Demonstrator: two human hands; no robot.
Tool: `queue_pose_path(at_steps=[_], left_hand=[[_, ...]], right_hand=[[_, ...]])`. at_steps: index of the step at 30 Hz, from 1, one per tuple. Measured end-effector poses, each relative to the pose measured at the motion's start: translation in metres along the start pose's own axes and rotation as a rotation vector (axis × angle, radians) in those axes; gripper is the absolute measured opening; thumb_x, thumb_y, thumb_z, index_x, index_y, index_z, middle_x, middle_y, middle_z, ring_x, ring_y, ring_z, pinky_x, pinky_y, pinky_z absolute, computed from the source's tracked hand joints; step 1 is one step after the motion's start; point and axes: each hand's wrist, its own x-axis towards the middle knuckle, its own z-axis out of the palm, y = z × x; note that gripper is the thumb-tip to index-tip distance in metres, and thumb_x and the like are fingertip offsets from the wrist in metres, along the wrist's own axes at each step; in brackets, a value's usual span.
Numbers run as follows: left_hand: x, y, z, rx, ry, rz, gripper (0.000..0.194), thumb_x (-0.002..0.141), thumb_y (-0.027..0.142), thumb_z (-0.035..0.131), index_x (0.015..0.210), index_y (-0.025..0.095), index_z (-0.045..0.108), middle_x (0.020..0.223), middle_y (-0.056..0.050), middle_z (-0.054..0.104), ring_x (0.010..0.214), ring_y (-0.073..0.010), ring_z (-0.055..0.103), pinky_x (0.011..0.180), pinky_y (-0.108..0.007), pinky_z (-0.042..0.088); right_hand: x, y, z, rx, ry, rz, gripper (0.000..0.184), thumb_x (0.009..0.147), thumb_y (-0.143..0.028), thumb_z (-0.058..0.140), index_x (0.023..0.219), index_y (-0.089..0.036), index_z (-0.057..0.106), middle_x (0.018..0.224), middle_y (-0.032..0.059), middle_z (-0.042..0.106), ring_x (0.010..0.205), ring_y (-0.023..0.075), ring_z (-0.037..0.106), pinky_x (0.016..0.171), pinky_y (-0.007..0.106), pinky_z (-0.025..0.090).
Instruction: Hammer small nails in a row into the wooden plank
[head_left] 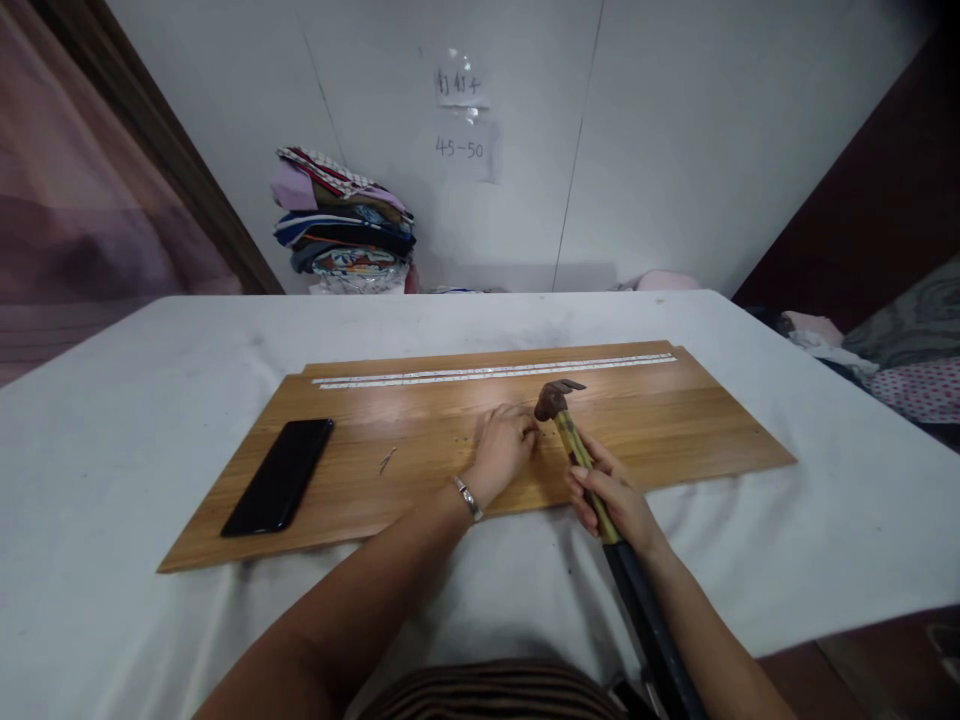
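My right hand (616, 492) grips the claw hammer (562, 432) by its yellow and black handle. The rusty head is raised above the wooden board (660, 430), just right of my left hand (501, 448). That hand rests on the middle of the board with its fingers curled and pinched together. Whatever lies between those fingertips is hidden or too small to name. Several small dark dots mark the wood on either side of it. Left of my left hand, a few thin nails (387, 460) lie loose on the board.
A black phone (279, 478) lies on the board's left end. Two white strips (487, 373) run along its far side. Beneath is a table (97, 480) covered in white cloth. Folded clothes (343, 215) are stacked at the back left, and paper notes (463, 150) hang on the wall.
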Motion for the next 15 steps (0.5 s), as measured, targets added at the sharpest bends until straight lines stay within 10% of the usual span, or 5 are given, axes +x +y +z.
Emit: queue_pose_path(at_steps=[15], left_hand=[[-0.044, 0.004, -0.034, 0.123, 0.004, 0.065, 0.009, 0.089, 0.018, 0.058, 0.085, 0.020, 0.065, 0.095, -0.004, 0.066, 0.094, -0.0209, 0.054, 0.086, -0.037, 0.037]], right_hand=[[-0.003, 0.000, 0.003, -0.039, 0.022, 0.042, 0.074, 0.077, -0.032, 0.067, 0.144, -0.019, 0.037, 0.056, -0.0088, 0.055, 0.027, 0.0050, 0.039, 0.025, 0.015, 0.032]])
